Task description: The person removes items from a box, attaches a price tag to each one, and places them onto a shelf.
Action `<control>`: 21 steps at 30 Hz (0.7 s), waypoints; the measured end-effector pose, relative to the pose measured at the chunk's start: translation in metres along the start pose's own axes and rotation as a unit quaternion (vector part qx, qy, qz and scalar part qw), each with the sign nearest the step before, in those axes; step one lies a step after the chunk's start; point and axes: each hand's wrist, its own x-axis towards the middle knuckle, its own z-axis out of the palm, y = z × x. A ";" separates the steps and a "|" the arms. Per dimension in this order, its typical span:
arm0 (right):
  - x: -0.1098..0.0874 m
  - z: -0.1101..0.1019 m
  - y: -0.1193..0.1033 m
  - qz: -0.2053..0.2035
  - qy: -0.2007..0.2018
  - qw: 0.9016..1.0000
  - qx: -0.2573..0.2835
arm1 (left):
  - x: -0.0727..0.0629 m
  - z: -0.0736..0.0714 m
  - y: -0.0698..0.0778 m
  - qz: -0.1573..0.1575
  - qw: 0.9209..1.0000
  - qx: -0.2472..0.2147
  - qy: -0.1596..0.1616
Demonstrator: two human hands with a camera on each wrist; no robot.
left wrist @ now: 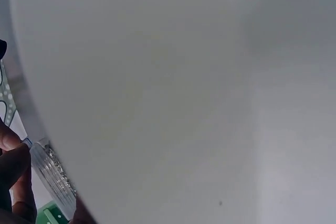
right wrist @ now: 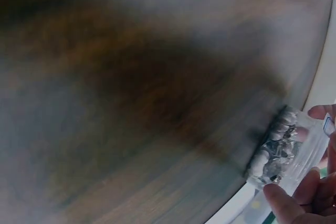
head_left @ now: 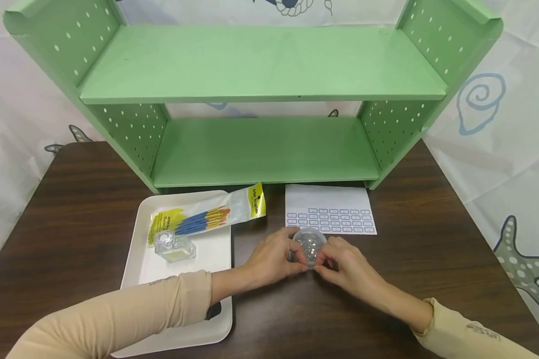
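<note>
Clear container [head_left: 311,242] with shiny, silvery bits inside sits between the person's two hands, right of the middle of the dark wooden surface [head_left: 269,319], at the near edge of a white label sheet [head_left: 330,197]; whether its base touches down or is lifted a touch, I can't tell. Fingers of the left hand [head_left: 276,257] are clamped on it, reaching around its left side, with the thumb at the near rim. Opposite, the right hand [head_left: 348,267] has thumb and forefinger together at that same near rim, pinching at a small label [right wrist: 328,125] edged in blue (a tiny scrap, easy to miss from where I'm standing). Fingertips of both hands come so close there that they almost meet. Rows of blue-outlined labels fill the near part of the sheet, with bare paper beyond them. Off to the left lies a white tray [head_left: 132,262], partly under the left forearm, and in it a clear glass bottle [head_left: 176,248] rests just nearer than a packet of brushes [head_left: 206,217]. That packet slants across the tray's far end, its yellow top poking past the right edge. At the far side stands a green shelf unit [head_left: 265,149], its side panels dotted with holes.
</note>
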 end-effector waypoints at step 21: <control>0.008 0.012 0.008 -0.065 0.032 0.996 -0.050 | 0.003 0.002 -0.008 0.002 0.999 0.040 0.033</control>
